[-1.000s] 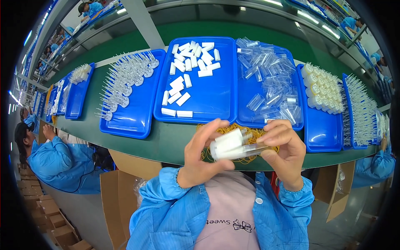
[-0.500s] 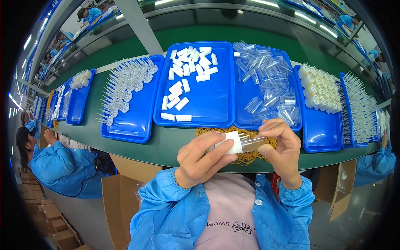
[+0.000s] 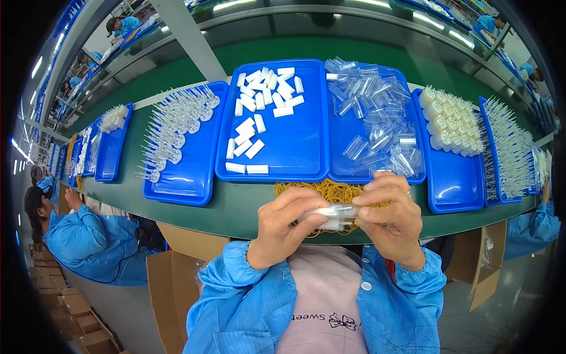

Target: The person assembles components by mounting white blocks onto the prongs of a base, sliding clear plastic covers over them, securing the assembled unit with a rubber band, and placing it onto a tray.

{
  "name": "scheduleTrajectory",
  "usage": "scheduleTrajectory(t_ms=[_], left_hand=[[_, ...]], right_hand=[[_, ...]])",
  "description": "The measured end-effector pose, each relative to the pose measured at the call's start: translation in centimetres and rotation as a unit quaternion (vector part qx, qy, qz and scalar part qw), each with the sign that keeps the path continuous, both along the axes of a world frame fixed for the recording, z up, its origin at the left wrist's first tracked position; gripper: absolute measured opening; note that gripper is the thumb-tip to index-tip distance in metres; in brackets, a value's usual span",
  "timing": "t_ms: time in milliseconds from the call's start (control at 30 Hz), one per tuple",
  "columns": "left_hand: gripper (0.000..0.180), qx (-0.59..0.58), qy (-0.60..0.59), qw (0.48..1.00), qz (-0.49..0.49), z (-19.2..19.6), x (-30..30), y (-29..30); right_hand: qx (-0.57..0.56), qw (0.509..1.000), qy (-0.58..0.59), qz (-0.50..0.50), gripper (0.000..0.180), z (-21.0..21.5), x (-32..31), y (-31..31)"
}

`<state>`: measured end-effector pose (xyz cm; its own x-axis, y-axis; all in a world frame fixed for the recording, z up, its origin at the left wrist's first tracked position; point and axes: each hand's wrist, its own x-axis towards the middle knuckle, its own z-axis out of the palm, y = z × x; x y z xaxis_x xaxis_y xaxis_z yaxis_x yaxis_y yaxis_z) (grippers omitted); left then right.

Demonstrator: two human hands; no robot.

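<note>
Between my hands, above the near edge of the bench, is a white plastic block (image 3: 321, 220) with a clear plastic sleeve (image 3: 342, 210) against it. My left hand (image 3: 282, 224) pinches the block from the left, fingers on top and thumb below. My right hand (image 3: 392, 217) grips the right end of the sleeve, its fingers covering much of that end. How far the sleeve goes over the block is hard to make out. Under and behind my hands lies a pile of yellow rubber bands (image 3: 324, 187).
Beyond my hands, one blue tray (image 3: 277, 159) bears loose white blocks, another (image 3: 339, 168) clear sleeves. A left tray (image 3: 194, 183) has clear pieces with thin stems; a right tray (image 3: 454, 189) has cream-coloured parts. Cardboard boxes (image 3: 177, 283) stand below the bench. Co-workers (image 3: 94, 236) sit either side.
The sleeve has moved left against the block, covering the thin prongs that stuck out of it. My right hand has closed in beside my left, and the block has turned.
</note>
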<state>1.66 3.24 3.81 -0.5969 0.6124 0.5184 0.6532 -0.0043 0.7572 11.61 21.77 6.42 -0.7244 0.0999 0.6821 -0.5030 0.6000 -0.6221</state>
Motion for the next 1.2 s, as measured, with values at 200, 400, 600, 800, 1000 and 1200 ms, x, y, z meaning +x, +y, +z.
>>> scheduleTrajectory(t_ms=[200,400,600,800,1000,1200], left_hand=[[0.025,0.023,0.073,0.997,0.031,-0.4,0.1,0.0],[0.034,0.020,0.232,0.969,0.087,-0.5,-0.1,0.1],[0.039,-0.007,0.192,0.979,0.072,-1.1,-0.6,-0.1],[0.070,0.071,-0.089,0.993,-0.011,-2.3,-0.1,-0.5],[0.059,0.041,-0.613,0.761,-0.207,-2.8,0.9,0.0],[0.060,0.099,-0.698,0.663,-0.250,-2.2,1.2,0.9]], right_hand=[[-0.038,0.997,-0.068,-0.010,0.021,0.0,0.3,0.0],[-0.434,0.865,-0.238,0.078,0.019,-1.6,-0.2,0.1],[-0.225,0.947,-0.226,0.032,0.023,-2.3,-0.3,0.3],[-0.380,0.889,-0.240,0.086,0.019,-1.5,-0.8,0.8],[-0.088,0.971,-0.224,-0.010,0.035,-0.3,-1.0,2.9],[0.081,0.987,-0.139,0.000,0.082,1.3,-0.8,0.0]])
